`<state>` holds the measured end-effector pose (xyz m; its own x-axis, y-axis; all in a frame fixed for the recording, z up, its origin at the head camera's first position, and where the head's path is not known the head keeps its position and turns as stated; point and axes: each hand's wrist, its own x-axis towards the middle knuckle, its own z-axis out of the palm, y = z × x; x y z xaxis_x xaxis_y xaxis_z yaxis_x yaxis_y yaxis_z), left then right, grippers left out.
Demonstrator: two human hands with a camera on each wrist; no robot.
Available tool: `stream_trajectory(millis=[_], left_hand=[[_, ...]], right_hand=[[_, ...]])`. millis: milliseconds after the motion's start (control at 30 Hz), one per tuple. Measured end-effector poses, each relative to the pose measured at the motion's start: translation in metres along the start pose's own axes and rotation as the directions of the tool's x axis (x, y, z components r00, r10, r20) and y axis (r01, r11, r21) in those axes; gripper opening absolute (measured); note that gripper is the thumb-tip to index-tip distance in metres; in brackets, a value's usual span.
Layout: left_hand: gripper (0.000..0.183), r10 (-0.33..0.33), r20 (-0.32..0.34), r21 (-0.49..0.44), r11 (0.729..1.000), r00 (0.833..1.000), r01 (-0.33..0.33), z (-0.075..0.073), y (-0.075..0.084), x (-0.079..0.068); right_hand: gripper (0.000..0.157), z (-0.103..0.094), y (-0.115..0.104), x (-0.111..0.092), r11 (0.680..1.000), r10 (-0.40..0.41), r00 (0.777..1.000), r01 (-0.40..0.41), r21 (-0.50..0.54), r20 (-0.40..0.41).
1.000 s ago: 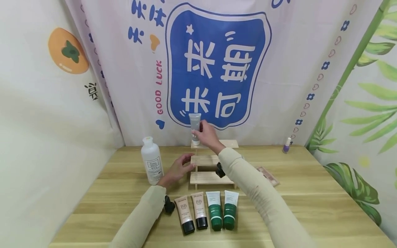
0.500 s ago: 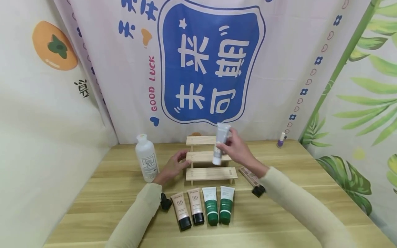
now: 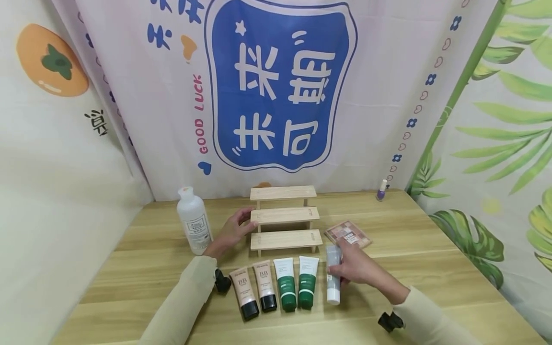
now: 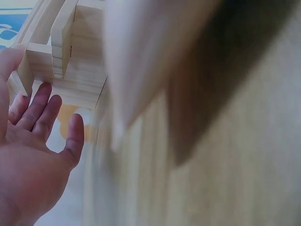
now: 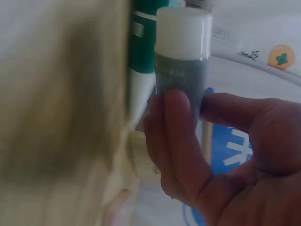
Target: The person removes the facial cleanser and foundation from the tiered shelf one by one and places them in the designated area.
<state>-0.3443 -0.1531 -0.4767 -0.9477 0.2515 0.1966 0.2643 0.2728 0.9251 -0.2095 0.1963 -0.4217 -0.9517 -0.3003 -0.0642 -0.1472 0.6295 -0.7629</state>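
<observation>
In the head view, my right hand grips a grey squeeze tube between thumb and fingers, its white cap pointing toward me. The right wrist view shows the white cap large, with the fingers round the grey body. To the tube's left, two green-and-white tubes and two pink BB cream tubes lie in a row on the table. My left hand holds the left end of a three-step wooden display stand; in the left wrist view, thumb and fingers lie on either side of a board.
A white bottle stands left of the stand, near my left forearm. An eyeshadow palette lies just behind my right hand. At the back right of the table is a purple nail polish bottle. A printed curtain hangs behind.
My right hand has brought the grey tube from the stand's top step down and right, to the table beside the green-and-white tubes. My left hand stays at the stand; the head view has shifted slightly.
</observation>
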Motion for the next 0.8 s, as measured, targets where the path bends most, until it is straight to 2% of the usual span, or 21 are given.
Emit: stream_trajectory(millis=[67, 200, 367, 533, 800], left_hand=[[0.057, -0.007, 0.001, -0.002, 1.0, 1.0, 0.007, -0.001, -0.001, 0.0], [0.058, -0.017, 0.005, -0.014, 1.0, 1.0, 0.017, 0.0, -0.001, -0.003], [0.059, -0.019, -0.001, -0.045, 0.999, 1.0, 0.019, 0.001, 0.0, -0.005], [0.059, -0.024, -0.019, -0.039, 0.999, 1.0, 0.023, 0.0, 0.002, -0.004], [0.055, -0.002, -0.022, -0.037, 0.999, 1.0, 0.001, 0.001, 0.003, -0.002]], right_hand=[[0.057, 0.007, 0.005, -0.001, 1.0, 0.024, 0.999, -0.024, 0.006, 0.021], [0.047, 0.016, 0.013, 0.0, 0.997, 0.061, 0.997, -0.063, 0.039, 0.055], [0.042, 0.018, 0.017, 0.004, 0.996, 0.083, 0.994, -0.084, 0.016, 0.071], [0.038, 0.015, 0.017, 0.007, 0.993, 0.117, 0.987, -0.119, 0.011, 0.108], [0.032, 0.015, 0.018, 0.008, 0.993, 0.117, 0.988, -0.118, 0.008, 0.1]])
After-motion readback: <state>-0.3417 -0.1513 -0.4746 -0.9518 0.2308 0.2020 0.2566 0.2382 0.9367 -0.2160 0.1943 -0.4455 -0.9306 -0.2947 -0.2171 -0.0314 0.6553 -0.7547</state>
